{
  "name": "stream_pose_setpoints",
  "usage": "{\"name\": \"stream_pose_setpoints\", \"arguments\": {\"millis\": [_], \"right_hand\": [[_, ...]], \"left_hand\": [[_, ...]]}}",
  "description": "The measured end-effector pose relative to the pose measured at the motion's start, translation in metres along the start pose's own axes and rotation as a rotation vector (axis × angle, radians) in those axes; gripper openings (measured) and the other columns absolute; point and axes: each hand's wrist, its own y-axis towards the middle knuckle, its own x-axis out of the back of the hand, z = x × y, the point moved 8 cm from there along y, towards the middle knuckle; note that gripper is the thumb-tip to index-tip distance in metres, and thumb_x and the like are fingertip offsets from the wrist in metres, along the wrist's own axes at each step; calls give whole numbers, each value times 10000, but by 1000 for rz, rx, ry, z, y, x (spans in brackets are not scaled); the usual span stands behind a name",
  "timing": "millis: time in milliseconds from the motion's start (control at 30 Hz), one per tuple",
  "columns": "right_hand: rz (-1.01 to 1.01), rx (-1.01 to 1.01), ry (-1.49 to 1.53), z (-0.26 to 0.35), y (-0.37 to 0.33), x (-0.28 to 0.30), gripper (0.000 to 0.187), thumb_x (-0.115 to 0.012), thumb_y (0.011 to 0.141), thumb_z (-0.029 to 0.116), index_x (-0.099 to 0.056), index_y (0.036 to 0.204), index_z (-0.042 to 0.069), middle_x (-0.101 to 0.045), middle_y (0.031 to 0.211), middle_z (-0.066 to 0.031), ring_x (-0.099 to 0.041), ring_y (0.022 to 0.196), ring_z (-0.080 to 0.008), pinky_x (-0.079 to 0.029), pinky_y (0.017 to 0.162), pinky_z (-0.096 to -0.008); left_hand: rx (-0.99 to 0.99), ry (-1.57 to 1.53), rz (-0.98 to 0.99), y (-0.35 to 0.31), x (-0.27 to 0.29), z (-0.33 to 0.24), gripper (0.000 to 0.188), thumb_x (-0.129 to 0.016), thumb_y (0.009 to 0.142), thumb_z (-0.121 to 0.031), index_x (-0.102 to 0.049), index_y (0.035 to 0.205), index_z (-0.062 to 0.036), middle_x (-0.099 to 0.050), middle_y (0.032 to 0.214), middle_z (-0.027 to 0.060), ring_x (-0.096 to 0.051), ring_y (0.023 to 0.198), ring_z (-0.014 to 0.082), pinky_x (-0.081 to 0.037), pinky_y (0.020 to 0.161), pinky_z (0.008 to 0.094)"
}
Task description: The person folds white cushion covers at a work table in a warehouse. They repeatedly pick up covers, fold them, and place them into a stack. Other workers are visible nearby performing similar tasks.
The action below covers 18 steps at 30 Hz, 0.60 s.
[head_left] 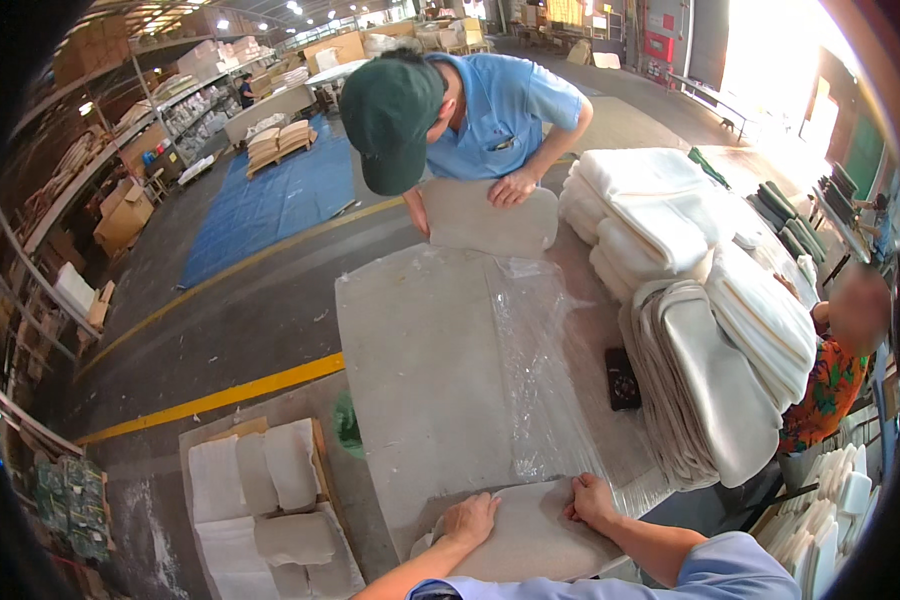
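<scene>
Close to me, a beige cushion with rounded corners (545, 530) lies at the near end of the worktable (425, 370). My left hand (470, 520) is closed on its far left edge, with the fingertips partly hidden. At the far right corner, my right hand (594, 500) pinches the edge with curled fingers. Across the table, a co-worker in a green cap and blue shirt (505, 115) has both hands on a similar beige cushion (490, 218). Clear plastic film (545, 370) covers part of the tabletop between us.
White and beige padded pieces (705, 380) are piled high on the table's right, beside a black handheld device (623, 380). A pallet of folded pieces (270, 480) stands on the floor at left. Another person in a patterned shirt (825, 400) is behind the piles.
</scene>
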Motion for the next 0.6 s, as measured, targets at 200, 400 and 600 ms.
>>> {"name": "stream_pose_setpoints", "arguments": {"millis": [200,400,600], "right_hand": [[-79,67,15,-1,6,7,302,-515,1109,229,-607,1248,-23,-675,739,-125,-665,482,-212,-504,402,-352],[13,81,-140,18,-4,-2,365,-536,1094,243,-576,1365,0,-701,824,-128,-693,518,-223,-514,418,-346],[-6,280,-440,48,-24,9,493,-665,1021,349,-589,1463,146,-729,1183,-222,-760,957,-323,-613,745,-416]], "left_hand": [[-41,-8,91,-1,9,-2,446,-555,1039,-505,-704,1042,-84,-746,1028,234,-705,1021,454,-537,852,582],[10,79,144,-10,21,45,454,-631,991,-533,-724,1102,-102,-751,1033,218,-705,1037,446,-543,879,554],[-278,132,45,-20,37,16,431,-604,1014,-506,-726,1232,-155,-680,1304,195,-618,1256,396,-471,1072,504]]}}
